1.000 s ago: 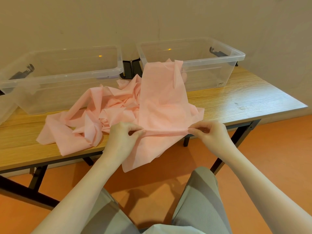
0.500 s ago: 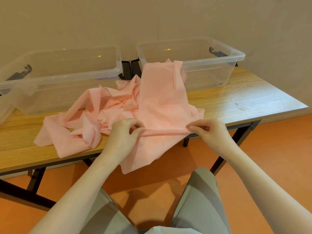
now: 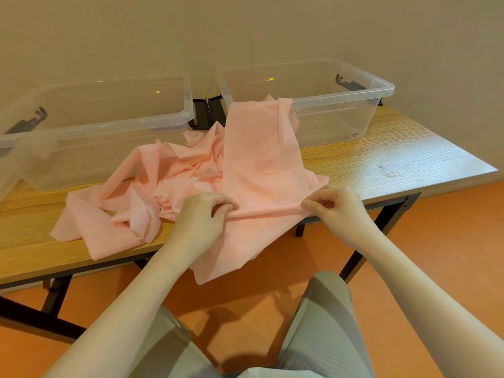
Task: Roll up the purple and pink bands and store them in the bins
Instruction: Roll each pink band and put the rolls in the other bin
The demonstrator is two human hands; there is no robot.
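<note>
Long pale-pink nonwoven fabric band (image 3: 261, 162) sprawls across the light wood-grain table with black metal legs (image 3: 381, 159) — one flat stretch runs from the near edge up to the front rim of the right bin, the rest lies crumpled in a heap toward the left, with a loose tail trailing off to the left front of the tabletop. A lower flap hangs off the near edge over the orange floor (image 3: 450, 227).

Left hand (image 3: 201, 216) has fingers curled, pinching a narrow rolled fold of the band at its left end. Right hand (image 3: 335, 208) pinches the same fold at its right end, thumb and fingertips closed on the fabric. The fold is stretched straight between both hands, right at the table's near edge.

Two clear plastic storage bins sit at the back against the beige wall: left clear bin (image 3: 95, 110) and right clear bin (image 3: 327, 88), side by side, black latch handles (image 3: 208, 113) meeting between them. The band's far end leans on the right bin's front wall — nothing pink visible inside either bin.

Person's knees in grey-green trousers (image 3: 321, 323) show below.
</note>
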